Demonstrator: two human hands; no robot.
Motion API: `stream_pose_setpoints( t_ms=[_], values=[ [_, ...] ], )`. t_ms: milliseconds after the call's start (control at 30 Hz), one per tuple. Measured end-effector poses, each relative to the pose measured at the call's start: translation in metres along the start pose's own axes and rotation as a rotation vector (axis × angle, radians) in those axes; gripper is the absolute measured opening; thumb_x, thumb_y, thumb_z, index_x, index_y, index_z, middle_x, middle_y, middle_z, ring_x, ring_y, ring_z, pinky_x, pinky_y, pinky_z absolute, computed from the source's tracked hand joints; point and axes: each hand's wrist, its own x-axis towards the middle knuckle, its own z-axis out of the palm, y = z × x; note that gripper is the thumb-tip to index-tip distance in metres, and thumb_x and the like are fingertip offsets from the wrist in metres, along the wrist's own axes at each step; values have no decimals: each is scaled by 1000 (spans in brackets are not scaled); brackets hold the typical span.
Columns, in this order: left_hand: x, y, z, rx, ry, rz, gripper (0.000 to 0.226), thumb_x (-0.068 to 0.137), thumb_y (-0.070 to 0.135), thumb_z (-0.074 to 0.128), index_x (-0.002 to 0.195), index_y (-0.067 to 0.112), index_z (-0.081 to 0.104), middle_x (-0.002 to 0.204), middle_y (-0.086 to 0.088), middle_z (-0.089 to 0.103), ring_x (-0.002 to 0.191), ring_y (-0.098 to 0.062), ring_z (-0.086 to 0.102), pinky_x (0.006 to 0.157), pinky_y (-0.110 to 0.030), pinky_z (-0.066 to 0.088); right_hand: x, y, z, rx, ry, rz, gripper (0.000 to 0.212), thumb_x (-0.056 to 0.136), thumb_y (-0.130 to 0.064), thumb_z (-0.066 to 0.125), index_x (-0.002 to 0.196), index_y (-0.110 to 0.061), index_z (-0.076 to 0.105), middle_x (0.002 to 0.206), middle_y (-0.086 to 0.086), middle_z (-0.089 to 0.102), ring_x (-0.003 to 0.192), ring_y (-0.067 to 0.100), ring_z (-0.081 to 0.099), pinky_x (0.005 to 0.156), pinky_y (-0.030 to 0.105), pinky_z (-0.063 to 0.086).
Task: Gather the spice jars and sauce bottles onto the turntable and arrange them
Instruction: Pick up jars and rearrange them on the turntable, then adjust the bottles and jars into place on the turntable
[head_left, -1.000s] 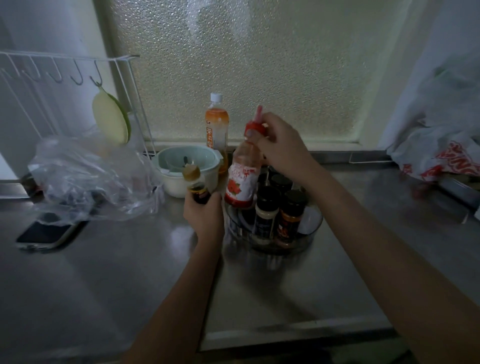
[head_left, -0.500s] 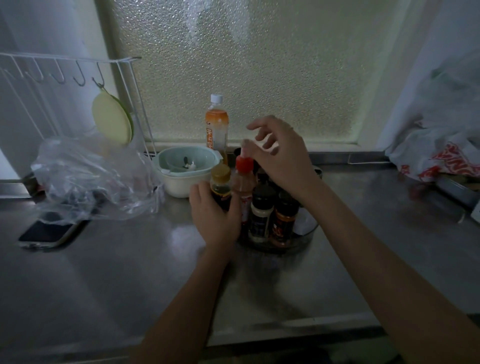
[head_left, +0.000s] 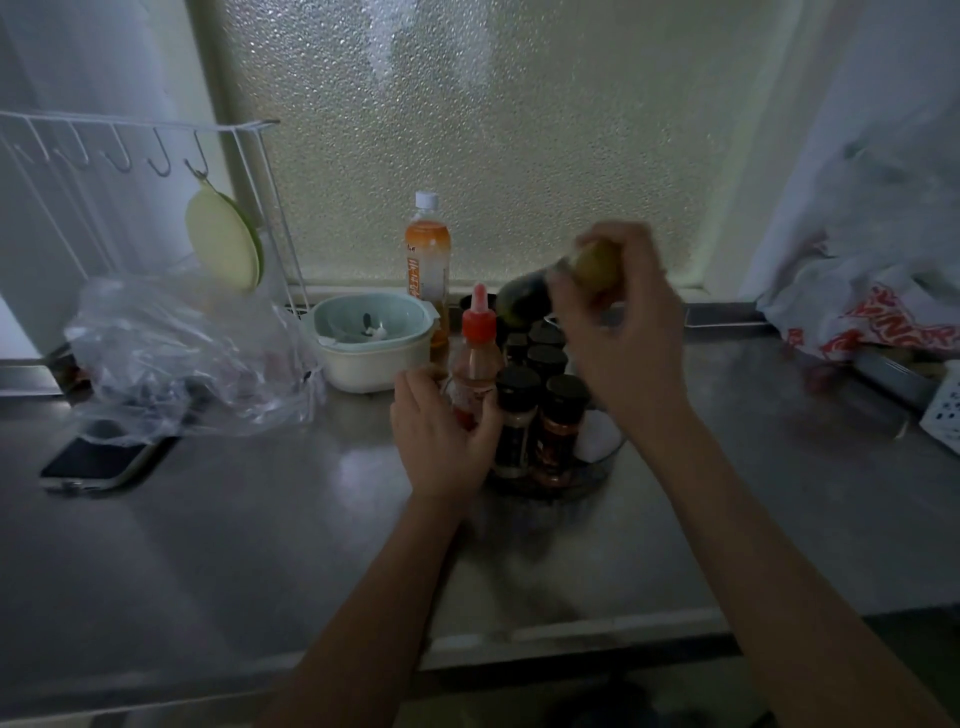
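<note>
A: Where is the turntable (head_left: 605, 457)?
B: On the steel counter (head_left: 260, 545), in front of the frosted window (head_left: 493, 130). It is clear-walled and already carries several black-capped spice jars (head_left: 517, 415), standing upright and packed close together.
A: And the left hand (head_left: 441, 436)?
B: At the turntable's left edge, fingers curled around the lower body of the red-capped sauce bottle (head_left: 475, 364). That bottle stands upright, touching the nearest jar; whether its base sits inside the turntable's rim I cannot tell.
A: The right hand (head_left: 628, 332)?
B: Raised above the back of the turntable, closed on the yellow cap end of a dark sauce bottle (head_left: 524, 304). The bottle is tilted, its dark body pointing left and down over the rear jars. It is blurred.
A: Anything else near the turntable?
B: Behind it to the left, a pale bowl (head_left: 374, 338) and an orange drink bottle (head_left: 427, 254) against the window. Farther left, a crumpled plastic bag (head_left: 182, 358) and a phone (head_left: 104, 457).
</note>
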Motion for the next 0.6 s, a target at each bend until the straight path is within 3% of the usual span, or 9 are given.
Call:
stream_pose_setpoints(
  t_ms=[67,133,300,433,500,600],
  values=[
    [-1,2,-1,31,-37,35,33,78,36,53,86,4,49,82,-12,51,71,-27,49,63,-32,35,10,9,-6,-30,41,46,25,87,-23,61,107,-11,53,98,-5,54,88,15,56,78,26,50],
    [-3,2,-2,77,-88,94,26,79,34,50,80,7,49,77,-10,51,70,-26,49,63,-31,30,13,19,-4,-76,-82,120,29,87,-28,62,110,-15,52,98,-6,56,90,18,58,80,32,50],
    [-10,8,-7,144,-246,186,31,76,45,51,85,16,53,69,2,58,66,-20,55,61,-29,32,8,30,11,-92,-297,166,35,86,-27,63,116,-22,46,78,-14,53,72,6,57,62,6,39],
    [-11,6,-2,189,-308,155,37,74,51,54,90,19,48,66,3,65,61,-21,62,60,-28,37,11,36,18,-214,-477,169,34,82,-33,67,106,-26,44,82,0,64,73,17,61,70,31,49],
    [-11,4,0,198,-315,156,38,73,52,54,90,19,47,64,2,65,59,-21,62,59,-28,36,10,46,23,-320,-593,176,30,80,-39,66,102,-31,46,92,-3,66,86,21,62,81,42,50],
    [-12,4,1,212,-320,176,34,75,49,56,88,19,47,64,0,65,59,-22,62,60,-28,35,10,59,25,-335,-648,218,19,83,-40,61,101,-36,61,102,-6,69,99,18,62,91,44,48]
  ],
)
